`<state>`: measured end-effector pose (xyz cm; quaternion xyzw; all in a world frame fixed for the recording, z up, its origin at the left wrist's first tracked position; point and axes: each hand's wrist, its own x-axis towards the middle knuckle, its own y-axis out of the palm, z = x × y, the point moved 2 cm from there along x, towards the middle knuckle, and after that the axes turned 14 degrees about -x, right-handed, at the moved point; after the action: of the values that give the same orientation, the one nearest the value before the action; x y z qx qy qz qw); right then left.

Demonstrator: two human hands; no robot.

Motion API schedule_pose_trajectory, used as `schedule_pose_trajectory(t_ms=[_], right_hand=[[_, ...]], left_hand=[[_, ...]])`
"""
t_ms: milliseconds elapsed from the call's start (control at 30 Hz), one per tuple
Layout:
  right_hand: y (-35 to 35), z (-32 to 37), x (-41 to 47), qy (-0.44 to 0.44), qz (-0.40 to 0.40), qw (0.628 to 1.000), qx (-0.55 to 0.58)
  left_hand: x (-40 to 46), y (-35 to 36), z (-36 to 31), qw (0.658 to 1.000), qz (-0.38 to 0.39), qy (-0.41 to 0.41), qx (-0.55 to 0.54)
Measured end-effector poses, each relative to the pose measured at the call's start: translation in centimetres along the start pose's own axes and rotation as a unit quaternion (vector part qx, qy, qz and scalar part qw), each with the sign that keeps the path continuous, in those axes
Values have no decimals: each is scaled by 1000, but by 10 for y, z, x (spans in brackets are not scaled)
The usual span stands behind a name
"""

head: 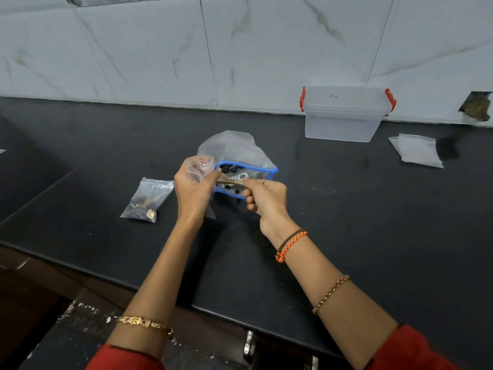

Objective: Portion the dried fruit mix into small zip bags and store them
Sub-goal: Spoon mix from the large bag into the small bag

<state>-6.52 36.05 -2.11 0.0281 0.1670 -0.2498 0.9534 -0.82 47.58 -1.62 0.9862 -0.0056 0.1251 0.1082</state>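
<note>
Left hand (193, 188) grips a small clear floppy zip bag (202, 169) by its mouth, above the black surface (346, 209). Right hand (264, 198) pinches a tan dried-fruit strip (230, 180) over the blue-rimmed fruit tub (270, 174). Light, limp plastic: best held at the stiffer zip edge.

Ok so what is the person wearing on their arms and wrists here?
Both arms are bare up to red sleeves at the bottom edge. The left forearm has a gold bangle with red stones. The right forearm has an orange and brown braided thread band at the wrist, and a gold chain bracelet further up.
</note>
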Motion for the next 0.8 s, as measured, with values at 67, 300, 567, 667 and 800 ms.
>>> schedule_pose_trajectory(t_ms=[67,300,567,667,800], right_hand=[[-3,1,-3,-14,-11,1000,0],[-18,-2,-7,-37,-50,998,-12],[-11,-4,0,-282,-179,861,-382],[-3,-4,10,-337,-157,752,-545],[2,-6,13,-348,-105,758,-541]], left_hand=[[-1,0,-2,1000,-7,8,6],[-2,-2,-6,1000,-23,2,6],[-4,2,-7,999,-27,-12,-13],[-3,2,-6,1000,-23,-7,-16],[2,0,-2,999,-19,-15,-23]])
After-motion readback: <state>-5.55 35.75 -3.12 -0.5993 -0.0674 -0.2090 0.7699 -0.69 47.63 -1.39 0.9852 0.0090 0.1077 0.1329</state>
